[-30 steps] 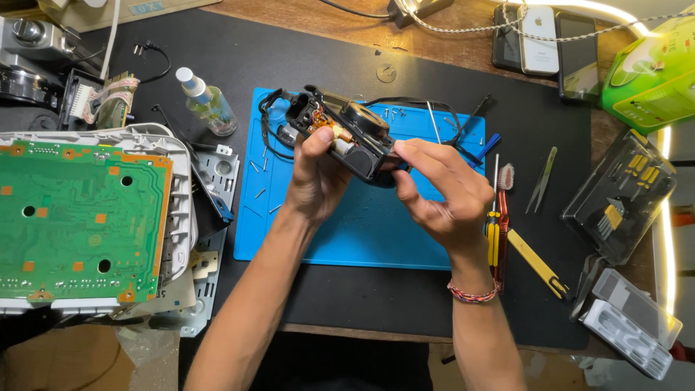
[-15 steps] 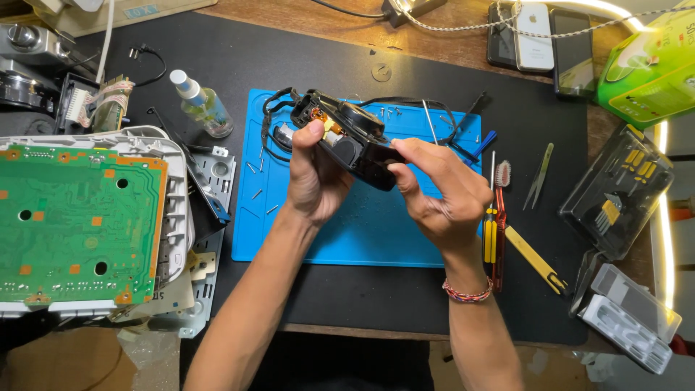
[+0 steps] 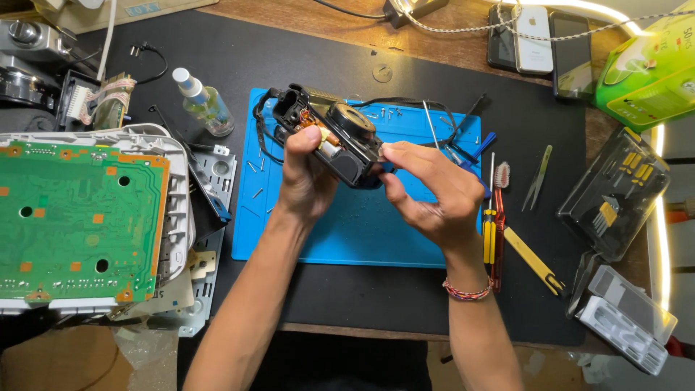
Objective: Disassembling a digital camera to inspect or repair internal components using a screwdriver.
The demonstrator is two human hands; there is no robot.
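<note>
Your hands have bare blue mat [image 3: 347,239] at six o'clock, and black table cover [image 3: 362,297] below it. At nine o'clock the green circuit board [image 3: 72,217] and spray bottle [image 3: 206,105] crowd you. At three o'clock screwdrivers [image 3: 492,224] and tweezers [image 3: 537,177] lie close; loose screws [image 3: 387,112] sit at twelve

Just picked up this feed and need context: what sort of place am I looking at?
Probably an electronics repair bench: a blue work mat on the table, a bare green circuit board, and screwdrivers beside the opened black camera held in both hands.
</note>
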